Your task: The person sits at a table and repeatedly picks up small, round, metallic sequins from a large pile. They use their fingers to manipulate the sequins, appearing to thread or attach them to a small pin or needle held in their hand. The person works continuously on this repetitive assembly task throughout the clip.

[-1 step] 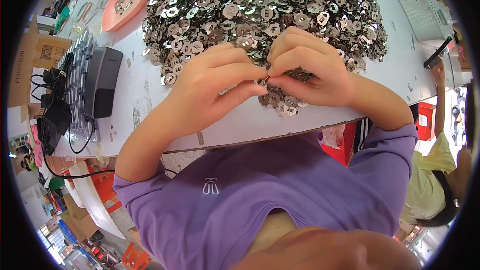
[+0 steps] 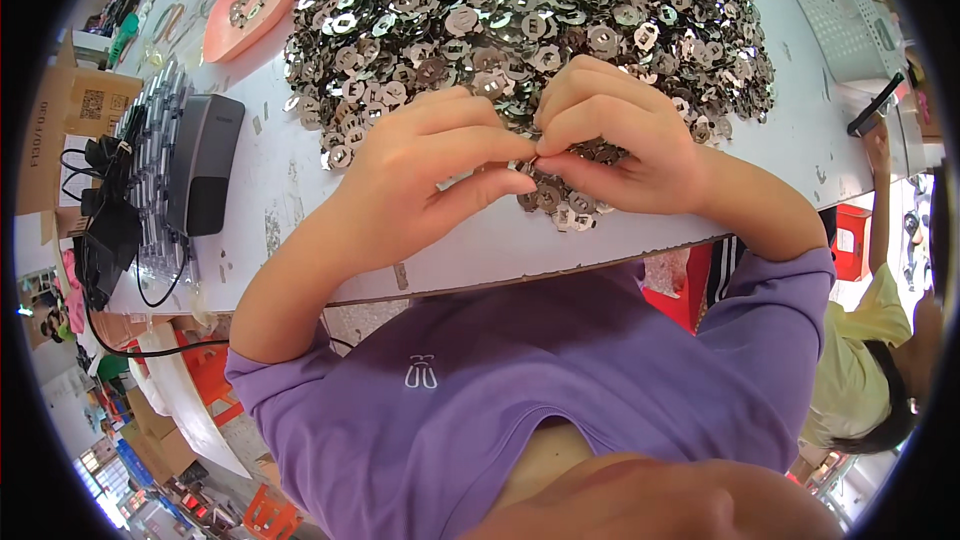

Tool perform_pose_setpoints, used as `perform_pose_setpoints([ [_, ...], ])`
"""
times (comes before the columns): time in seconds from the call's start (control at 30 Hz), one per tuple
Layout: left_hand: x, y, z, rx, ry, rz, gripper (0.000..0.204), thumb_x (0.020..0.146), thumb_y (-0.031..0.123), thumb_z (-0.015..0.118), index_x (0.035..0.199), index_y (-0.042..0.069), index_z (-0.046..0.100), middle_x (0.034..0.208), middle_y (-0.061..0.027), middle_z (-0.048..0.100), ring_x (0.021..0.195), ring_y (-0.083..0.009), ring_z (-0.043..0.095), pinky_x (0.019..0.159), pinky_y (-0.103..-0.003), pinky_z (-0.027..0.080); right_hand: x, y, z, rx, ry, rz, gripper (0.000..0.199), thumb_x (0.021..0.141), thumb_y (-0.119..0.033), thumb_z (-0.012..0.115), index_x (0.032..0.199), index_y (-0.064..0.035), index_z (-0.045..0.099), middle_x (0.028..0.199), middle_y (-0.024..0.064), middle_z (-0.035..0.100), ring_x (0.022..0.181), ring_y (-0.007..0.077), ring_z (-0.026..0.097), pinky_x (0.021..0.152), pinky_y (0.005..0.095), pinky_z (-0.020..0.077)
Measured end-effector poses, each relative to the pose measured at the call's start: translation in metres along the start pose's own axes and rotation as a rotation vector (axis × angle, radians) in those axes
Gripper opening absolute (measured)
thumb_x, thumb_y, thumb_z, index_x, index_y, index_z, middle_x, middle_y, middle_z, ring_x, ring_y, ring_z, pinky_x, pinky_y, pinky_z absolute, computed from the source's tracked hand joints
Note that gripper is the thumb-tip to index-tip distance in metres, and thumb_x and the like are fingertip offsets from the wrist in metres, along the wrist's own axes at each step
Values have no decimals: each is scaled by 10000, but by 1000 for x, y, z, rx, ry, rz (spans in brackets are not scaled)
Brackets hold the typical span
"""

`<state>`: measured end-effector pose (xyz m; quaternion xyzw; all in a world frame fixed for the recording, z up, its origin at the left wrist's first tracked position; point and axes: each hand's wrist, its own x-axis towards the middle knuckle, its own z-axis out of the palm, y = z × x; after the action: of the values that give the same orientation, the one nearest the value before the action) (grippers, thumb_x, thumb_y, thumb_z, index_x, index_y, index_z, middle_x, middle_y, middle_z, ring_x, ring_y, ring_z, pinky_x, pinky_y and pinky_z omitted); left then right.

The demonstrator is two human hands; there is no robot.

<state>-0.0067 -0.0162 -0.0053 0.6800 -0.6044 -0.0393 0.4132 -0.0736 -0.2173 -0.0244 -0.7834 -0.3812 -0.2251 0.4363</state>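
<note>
- On the far left of the white table (image 2: pixel 500 240), a bunch of black cables (image 2: pixel 105 220) lies next to a rack of clear tubes (image 2: pixel 150 140).
- Just to the right of the tubes sits a dark grey box (image 2: pixel 203 162), standing on the table top.
- Up at the back, a pink tray (image 2: pixel 250 5) holds a few small metal bits.
- Next comes the left hand (image 2: pixel 420 175). Its thumb and first finger are pinched shut on a small metal piece (image 2: pixel 533 162), right where the two hands meet.
- Behind both hands is a big pile of shiny metal pieces (image 2: pixel 530 30). They are flat and round-ish with holes in them. The pile spreads across the middle of the table, and some pieces lie loose by the near edge, under the hands.
- Then comes the right hand (image 2: pixel 625 140). Its fingers are curled in tight, and its fingertips press on the same small metal piece from the other side. The two hands touch each other there.
- The piece is mostly hidden by the fingers, so its shape is hard to see.
- Both arms come out of purple sleeves (image 2: pixel 560 370) below the table edge.
- At the back right sits a white basket (image 2: pixel 840 10), with a black pen (image 2: pixel 878 105) near it.
- On the far right, another person in a yellow shirt (image 2: pixel 865 360) is beside the table.
</note>
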Motion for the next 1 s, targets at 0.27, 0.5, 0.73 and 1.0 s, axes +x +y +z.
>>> perform_pose_setpoints([
  [0.27, 1, 2, -2, -12, 32, 1, 226, 711, 105, 736, 903, 28, 645, 718, -50, 561, 619, -151, 538, 536, -260, 409, -3, -4, 3, 17, -22, 16, 187, 749, 31, 614, 884, -32, 500, 833, 116, 497, 722, 272, 512, 596, 343, 430],
  [0.5, 0, 6, -1, -136, 74, -131, 95, 746, 10, 665, 816, 22, 603, 741, -46, 559, 605, -124, 532, 536, -226, 408, -3, -6, -1, 52, -53, 101, 179, 752, 50, 595, 867, -19, 477, 834, 116, 500, 734, 269, 512, 596, 332, 430],
  [0.73, -2, 3, -5, -688, -13, -598, 88, 812, 153, 605, 823, 66, 596, 634, 42, 498, 550, -35, 449, 501, -186, 313, 1, -7, -6, -3, -9, 66, 247, 727, 47, 630, 933, -33, 521, 833, 89, 542, 754, 236, 541, 601, 311, 444],
  [1.0, 1, 4, -5, -951, -71, -731, 139, 849, 179, 569, 817, 47, 542, 611, 46, 455, 512, -31, 390, 490, -180, 300, 6, -7, -5, -105, -34, -55, 242, 695, 26, 675, 900, -74, 596, 805, 58, 547, 734, 231, 543, 588, 306, 445],
])
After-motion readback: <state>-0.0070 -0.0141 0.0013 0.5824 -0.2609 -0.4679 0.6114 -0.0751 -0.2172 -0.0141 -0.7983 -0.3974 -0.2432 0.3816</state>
